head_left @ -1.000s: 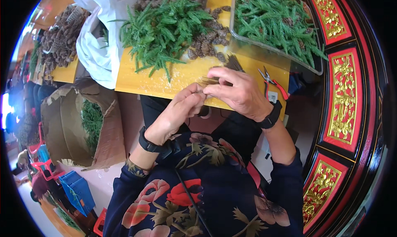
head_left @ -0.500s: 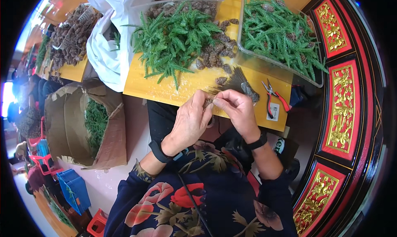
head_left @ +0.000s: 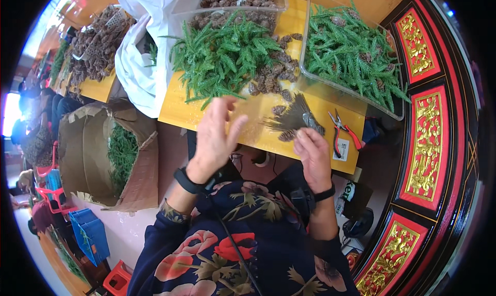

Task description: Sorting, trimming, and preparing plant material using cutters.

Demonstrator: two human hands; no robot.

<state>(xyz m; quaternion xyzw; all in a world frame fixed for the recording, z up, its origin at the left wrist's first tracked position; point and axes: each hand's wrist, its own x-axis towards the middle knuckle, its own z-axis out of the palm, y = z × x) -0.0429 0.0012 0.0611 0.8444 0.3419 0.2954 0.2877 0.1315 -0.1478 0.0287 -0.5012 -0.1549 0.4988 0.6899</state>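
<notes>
My left hand (head_left: pixel 213 135) has its fingers apart and nothing in it. It hovers over the table's front edge, just below a heap of green artificial fir sprigs (head_left: pixel 222 58). My right hand (head_left: pixel 315 155) is closed in a pinch on a small brown pine cone (head_left: pixel 287 136), which sticks out to the left of the fingertips. Any wire on this cone is too small to make out. Just beyond the right hand, a fan-shaped bundle of thin dark wires (head_left: pixel 294 116) lies on the table beside a loose cone (head_left: pixel 279 110). Several more cones (head_left: pixel 271 79) are scattered farther back.
Red-handled pliers (head_left: pixel 339 133) lie at the right of the yellow table (head_left: pixel 248 125). A clear bin (head_left: pixel 356 97) of sprigs with cones stands behind them. At the back are a cone-filled tub (head_left: pixel 235 8) and white bag (head_left: pixel 137 68). A cardboard box (head_left: pixel 85 156) stands left.
My hands were together over the table edge and have parted. The left has moved left and opened; the right has moved slightly right and down, with the pine cone in its fingers.
</notes>
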